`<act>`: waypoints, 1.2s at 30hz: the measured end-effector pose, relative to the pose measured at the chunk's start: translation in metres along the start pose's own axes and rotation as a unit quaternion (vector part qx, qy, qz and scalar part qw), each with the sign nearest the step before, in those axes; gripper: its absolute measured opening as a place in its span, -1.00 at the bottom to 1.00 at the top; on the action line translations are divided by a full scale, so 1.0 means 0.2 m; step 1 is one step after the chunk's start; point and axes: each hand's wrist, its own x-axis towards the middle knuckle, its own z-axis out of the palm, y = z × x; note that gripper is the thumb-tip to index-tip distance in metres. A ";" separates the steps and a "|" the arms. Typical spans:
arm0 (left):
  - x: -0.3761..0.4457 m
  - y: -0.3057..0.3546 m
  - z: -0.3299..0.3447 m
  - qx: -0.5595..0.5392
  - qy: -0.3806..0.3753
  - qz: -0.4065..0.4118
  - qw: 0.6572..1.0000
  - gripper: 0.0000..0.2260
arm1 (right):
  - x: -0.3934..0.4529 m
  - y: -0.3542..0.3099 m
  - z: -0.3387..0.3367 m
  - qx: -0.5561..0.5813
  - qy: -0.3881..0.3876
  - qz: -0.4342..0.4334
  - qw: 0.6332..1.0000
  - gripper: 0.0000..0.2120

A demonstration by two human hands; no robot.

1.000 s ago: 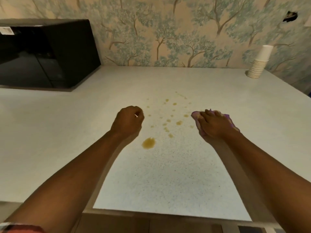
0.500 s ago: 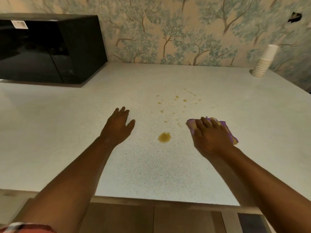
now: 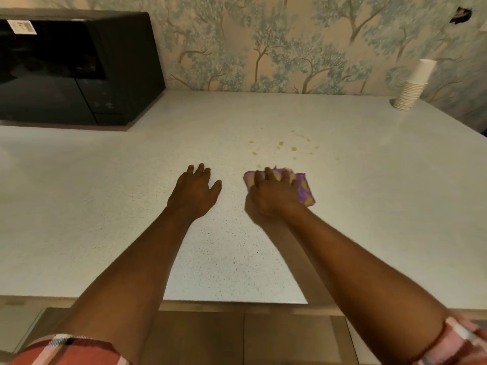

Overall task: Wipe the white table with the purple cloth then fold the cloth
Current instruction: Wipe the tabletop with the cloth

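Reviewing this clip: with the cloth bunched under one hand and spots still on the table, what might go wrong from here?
1. The purple cloth is already yellow-stained and wadded under the right hand; it may smear rather than lift.
2. The small yellow drops lie beyond the cloth, faint against the speckled white table, so some may be missed.
3. A wide sweep to the far right might knock the stack of paper cups.

Purple cloth [image 3: 303, 188]: bunched, yellowish patches, flat on the table under a hand, right of centre. White table [image 3: 263, 259]: speckled top, small yellow-brown spots [image 3: 280, 144] just beyond the cloth.
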 end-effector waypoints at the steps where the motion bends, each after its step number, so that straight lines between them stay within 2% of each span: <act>1: 0.00 0.00 -0.01 0.007 -0.004 0.000 1.000 -0.41 | -0.05 -0.03 0.04 0.001 0.005 -0.008 1.000 -0.45; 6: 0.04 -0.01 -0.02 0.015 -0.034 0.021 0.999 -0.41 | -0.26 0.03 0.18 -0.003 0.043 -0.016 0.999 -0.43; 9: 0.05 -0.02 -0.01 -0.002 -0.044 0.025 0.999 -0.40 | -0.29 0.18 0.18 -0.017 0.053 0.023 0.998 -0.42; 13: 0.05 -0.02 0.01 -0.015 -0.031 0.027 0.999 -0.41 | -0.12 0.34 0.07 -0.043 0.055 0.100 0.993 -0.43; 17: 0.07 -0.02 0.02 -0.009 -0.022 0.025 0.999 -0.41 | 0.13 0.29 -0.01 -0.052 0.015 0.102 0.993 -0.43; 19: 0.08 -0.01 0.03 -0.007 -0.020 0.024 0.999 -0.41 | 0.21 0.19 -0.04 -0.022 0.023 0.087 0.996 -0.50; 22: 0.12 0.01 0.03 -0.001 -0.023 0.015 1.000 -0.42 | 0.26 0.07 -0.04 0.000 0.027 0.012 1.000 -0.55; 26: 0.17 0.06 0.03 -0.009 -0.021 -0.006 1.000 -0.42 | 0.24 0.03 0.02 -0.006 -0.033 -0.082 0.996 -0.47; 29: 0.22 0.08 0.04 -0.025 -0.008 -0.016 1.000 -0.44 | 0.13 0.17 0.09 -0.019 -0.002 -0.125 0.992 -0.44; 32: 0.28 0.08 0.04 -0.018 0.002 -0.017 1.000 -0.46 | 0.04 0.38 0.11 -0.007 0.029 -0.099 0.995 -0.46; 36: 0.33 0.06 0.07 -0.015 -0.001 -0.035 0.999 -0.45 | 0.12 0.66 -0.01 0.003 0.061 0.017 0.998 -0.51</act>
